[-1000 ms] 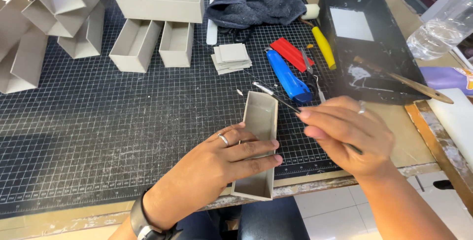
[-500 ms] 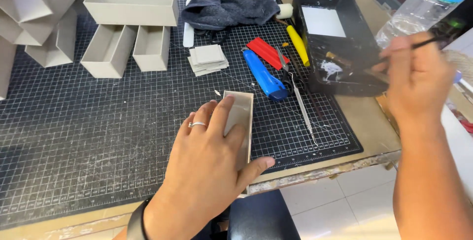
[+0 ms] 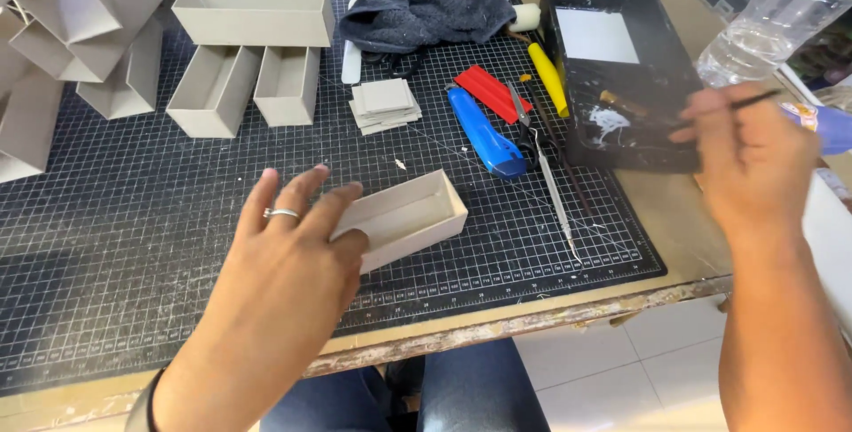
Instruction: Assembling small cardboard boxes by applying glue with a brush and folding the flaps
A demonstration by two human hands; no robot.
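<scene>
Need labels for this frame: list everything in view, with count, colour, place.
cutting mat: 1, black with white grid, covers the bench
open card boxes: 3, grey, mat's far side
folded card shapes: a stack, grey, far left; count unclear
small card box: 1, grey, mat's centre, under the left hand
card squares: small pile, grey, mid mat
cloth: 1, dark grey, far centre
utility knife: 1, blue, right of the squares
red tool: 1, beside the knife
yellow-handled tool: 1, by the tray
tray: 1, black, right
bottle: 1, clear plastic, far right
left hand: ring on one finger, fingers on the small card box
right hand: grip on a thin dark stick, over the tray's edge
</scene>
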